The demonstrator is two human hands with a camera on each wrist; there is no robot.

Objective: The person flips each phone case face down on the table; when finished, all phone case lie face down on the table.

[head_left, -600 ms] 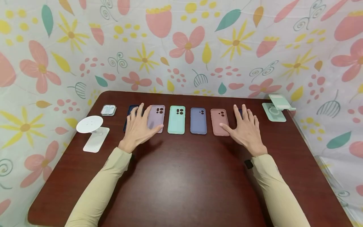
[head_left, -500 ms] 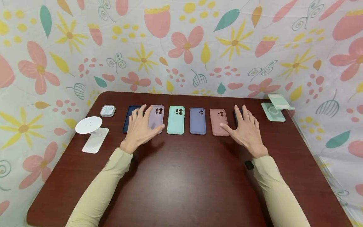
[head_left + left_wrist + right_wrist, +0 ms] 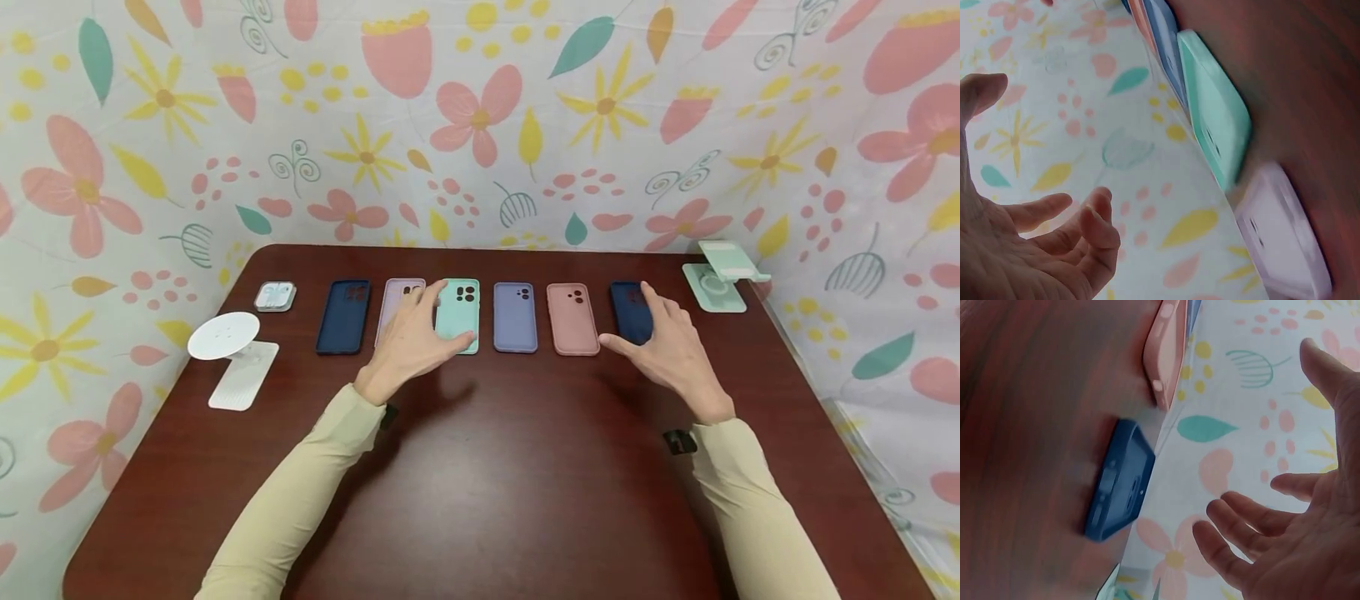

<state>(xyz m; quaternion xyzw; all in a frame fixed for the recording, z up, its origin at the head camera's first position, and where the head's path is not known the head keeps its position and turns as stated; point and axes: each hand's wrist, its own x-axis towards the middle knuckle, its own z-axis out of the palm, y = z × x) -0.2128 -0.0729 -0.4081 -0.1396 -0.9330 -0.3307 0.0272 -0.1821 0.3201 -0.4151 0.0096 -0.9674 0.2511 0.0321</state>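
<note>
A row of phone cases lies across the far part of the table. From the left come a navy case (image 3: 342, 318), a lilac case (image 3: 391, 302), a mint case (image 3: 466, 310), a blue-violet case (image 3: 515, 318), a pink case (image 3: 573, 320) and another navy case (image 3: 628, 312). Above the lilac and mint cases hovers my left hand (image 3: 408, 340), fingers spread and holding nothing. My right hand (image 3: 675, 346) is held over the right navy case, partly covering it, its thumb pointing toward the pink case. Both wrist views show a gap between hand and cases.
On the left stand a white phone stand (image 3: 243, 375) with a round top and a small clear box (image 3: 275, 297) with white earphones. A mint folding stand (image 3: 716, 287) is at the right back. Behind the dark wood table (image 3: 480, 467) hangs a flower-printed cloth (image 3: 480, 192).
My left hand has shifted right, from over the left navy and lilac cases to the lilac and mint ones. My right hand has moved slightly right, uncovering more of the right navy case.
</note>
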